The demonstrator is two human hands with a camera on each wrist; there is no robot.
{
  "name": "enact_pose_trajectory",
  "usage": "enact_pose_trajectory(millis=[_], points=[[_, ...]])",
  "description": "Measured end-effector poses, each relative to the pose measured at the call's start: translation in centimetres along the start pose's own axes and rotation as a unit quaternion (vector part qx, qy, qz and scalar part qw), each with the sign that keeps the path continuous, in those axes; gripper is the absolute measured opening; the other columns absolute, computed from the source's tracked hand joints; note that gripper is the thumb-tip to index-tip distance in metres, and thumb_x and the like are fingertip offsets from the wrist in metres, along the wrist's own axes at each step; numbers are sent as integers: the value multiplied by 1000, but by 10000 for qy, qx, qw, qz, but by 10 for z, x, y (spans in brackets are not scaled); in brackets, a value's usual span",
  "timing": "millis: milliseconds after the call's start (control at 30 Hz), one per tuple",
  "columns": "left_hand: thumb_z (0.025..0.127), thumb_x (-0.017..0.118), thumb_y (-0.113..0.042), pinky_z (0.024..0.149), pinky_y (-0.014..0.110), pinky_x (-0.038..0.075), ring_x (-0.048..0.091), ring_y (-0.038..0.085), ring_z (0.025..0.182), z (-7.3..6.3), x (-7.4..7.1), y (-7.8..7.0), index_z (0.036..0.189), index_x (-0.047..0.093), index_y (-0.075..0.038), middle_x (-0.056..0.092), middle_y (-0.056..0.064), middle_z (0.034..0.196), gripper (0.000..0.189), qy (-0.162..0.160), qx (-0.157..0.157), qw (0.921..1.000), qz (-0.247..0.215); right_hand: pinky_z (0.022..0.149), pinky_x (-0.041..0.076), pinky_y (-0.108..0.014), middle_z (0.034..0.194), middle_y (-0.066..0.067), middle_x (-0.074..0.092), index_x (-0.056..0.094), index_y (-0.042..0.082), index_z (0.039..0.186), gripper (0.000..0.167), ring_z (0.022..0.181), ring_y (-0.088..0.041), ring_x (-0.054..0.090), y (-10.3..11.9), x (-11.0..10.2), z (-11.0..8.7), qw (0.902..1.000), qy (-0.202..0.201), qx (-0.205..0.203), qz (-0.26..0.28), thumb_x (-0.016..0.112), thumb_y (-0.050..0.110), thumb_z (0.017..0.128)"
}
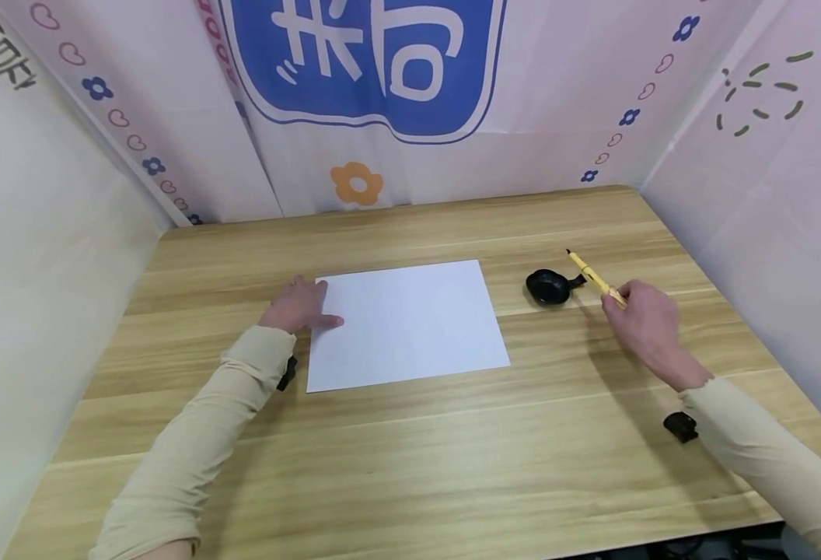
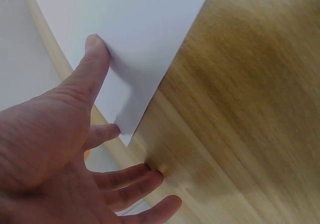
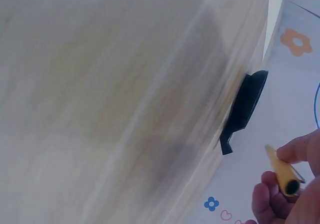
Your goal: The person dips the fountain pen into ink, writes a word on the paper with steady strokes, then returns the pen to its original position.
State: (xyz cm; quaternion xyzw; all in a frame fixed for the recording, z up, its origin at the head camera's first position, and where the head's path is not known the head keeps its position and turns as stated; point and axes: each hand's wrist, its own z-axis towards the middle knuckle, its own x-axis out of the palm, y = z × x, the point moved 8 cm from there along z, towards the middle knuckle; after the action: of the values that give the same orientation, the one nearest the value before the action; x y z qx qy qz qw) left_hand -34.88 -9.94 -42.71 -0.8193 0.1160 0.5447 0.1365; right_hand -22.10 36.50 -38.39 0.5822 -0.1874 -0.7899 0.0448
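A white sheet of paper [image 1: 407,327] lies flat on the wooden table. My left hand [image 1: 298,305] rests at its far left corner, the thumb on the sheet and the other fingers spread along its edge and the wood. In the left wrist view the thumb and one finger of this hand [image 2: 75,134] touch the paper [image 2: 145,29]. My right hand [image 1: 647,319] pinches a yellow pen [image 1: 595,276] above the table, its dark tip pointing away. Close beside the pen sits a small black pan [image 1: 547,288] with a short handle; the right wrist view shows this pan [image 3: 246,104] too.
The wooden table [image 1: 396,467] meets printed wall sheets [image 1: 536,155] at the back and both sides. A black wrist device [image 1: 681,426] shows under the right sleeve, another [image 1: 288,373] by the left one. Dark items [image 1: 704,544] lie below the table's front edge.
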Motion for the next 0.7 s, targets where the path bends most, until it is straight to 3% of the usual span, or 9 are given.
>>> enact_pose_trajectory(millis=[300, 567, 633, 700], points=[[88, 62, -46, 92, 61, 43, 41, 52, 121, 1, 1, 3, 139, 34, 9, 43, 38, 132, 80, -22, -87, 9999, 57, 52, 38, -32, 84, -28, 66, 64, -9, 96, 33, 63, -34, 58, 4, -7, 0, 9973, -406, 156, 592, 57, 23, 90], [87, 62, -47, 91, 62, 43, 41, 52, 121, 3, 3, 4, 140, 34, 7, 41, 38, 132, 81, 31, -210, 9998, 51, 58, 39, -28, 83, -30, 67, 65, -9, 94, 29, 67, -38, 63, 9, -19, 1, 9879, -1132, -2, 1065, 63, 18, 85], [87, 62, -47, 90, 62, 43, 41, 52, 120, 3, 3, 4, 141, 33, 7, 41, 38, 132, 81, 44, -218, 9997, 52, 58, 37, -23, 82, -29, 68, 66, -9, 93, 28, 61, -31, 60, 9, -21, 1, 9862, -1224, -35, 1118, 64, 18, 84], [87, 62, -47, 90, 62, 43, 42, 52, 120, 3, 3, 4, 141, 33, 7, 40, 38, 133, 82, 56, -226, 9997, 58, 56, 35, -16, 81, -28, 68, 67, -9, 92, 29, 55, -15, 56, 9, -23, 1, 9851, -1247, -13, 1186, 66, 18, 83]])
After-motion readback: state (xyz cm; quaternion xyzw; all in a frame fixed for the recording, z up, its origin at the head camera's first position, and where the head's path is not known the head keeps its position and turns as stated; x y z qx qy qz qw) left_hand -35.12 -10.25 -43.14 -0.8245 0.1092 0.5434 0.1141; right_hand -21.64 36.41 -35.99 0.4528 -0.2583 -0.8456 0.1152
